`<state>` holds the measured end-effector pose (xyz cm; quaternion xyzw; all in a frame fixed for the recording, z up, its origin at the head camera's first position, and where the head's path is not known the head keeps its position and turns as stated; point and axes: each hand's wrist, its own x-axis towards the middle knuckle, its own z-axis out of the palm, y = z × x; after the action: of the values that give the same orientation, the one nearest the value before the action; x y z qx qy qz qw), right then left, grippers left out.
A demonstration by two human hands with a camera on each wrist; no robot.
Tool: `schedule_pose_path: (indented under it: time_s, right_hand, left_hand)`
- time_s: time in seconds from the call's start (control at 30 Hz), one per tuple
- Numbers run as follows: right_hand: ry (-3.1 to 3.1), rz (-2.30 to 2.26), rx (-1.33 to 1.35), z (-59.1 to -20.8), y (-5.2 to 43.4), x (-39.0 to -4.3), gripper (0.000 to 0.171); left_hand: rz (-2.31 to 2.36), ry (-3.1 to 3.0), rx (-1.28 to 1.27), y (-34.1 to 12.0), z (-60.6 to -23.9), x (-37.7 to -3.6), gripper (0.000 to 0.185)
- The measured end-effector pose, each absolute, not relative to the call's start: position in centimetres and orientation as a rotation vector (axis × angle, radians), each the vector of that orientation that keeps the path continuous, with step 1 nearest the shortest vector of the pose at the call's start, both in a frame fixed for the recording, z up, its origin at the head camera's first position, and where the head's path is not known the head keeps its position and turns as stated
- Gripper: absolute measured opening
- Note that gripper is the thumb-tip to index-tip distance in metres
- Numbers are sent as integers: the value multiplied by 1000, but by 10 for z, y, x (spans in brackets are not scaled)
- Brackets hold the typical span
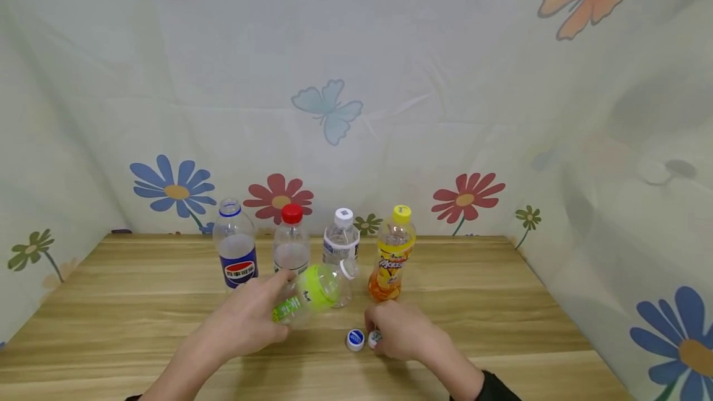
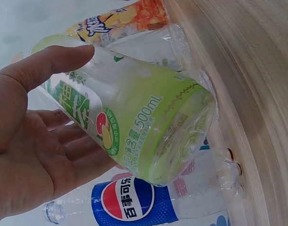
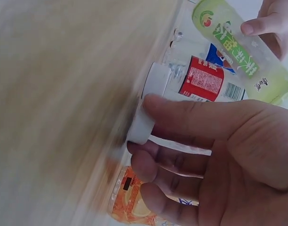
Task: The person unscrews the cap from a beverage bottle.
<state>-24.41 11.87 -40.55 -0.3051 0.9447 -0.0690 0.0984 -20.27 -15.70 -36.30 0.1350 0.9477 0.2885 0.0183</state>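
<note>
My left hand (image 1: 253,311) grips a clear plastic bottle with a lime-green label (image 1: 317,288), thumb on one side and fingers behind. It leans well over, its neck with a white ring pointing up and right. In the left wrist view, the label of this bottle (image 2: 134,103) reads 500mL and its base faces the table. My right hand (image 1: 403,330) is low at the tabletop, pinching a white bottle cap (image 1: 375,339) between thumb and fingers. Just left of it on the table lies a cap with a blue top (image 1: 355,340).
Behind the hands stand an uncapped Pepsi bottle (image 1: 236,249), a red-capped bottle (image 1: 291,243), a white-capped clear bottle (image 1: 341,240) and a yellow-capped bottle with orange drink (image 1: 392,255). The wooden table (image 1: 484,308) ends at a flowered cloth backdrop (image 1: 390,79).
</note>
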Motion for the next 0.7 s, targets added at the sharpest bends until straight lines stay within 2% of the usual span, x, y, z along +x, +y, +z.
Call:
schedule_pose_path:
  time_s: [0.7]
  right_hand:
    - [2790,-123,-982,-405,106,-244,21]
  left_hand:
    - [922,2937,448,-155,-362,-203,68]
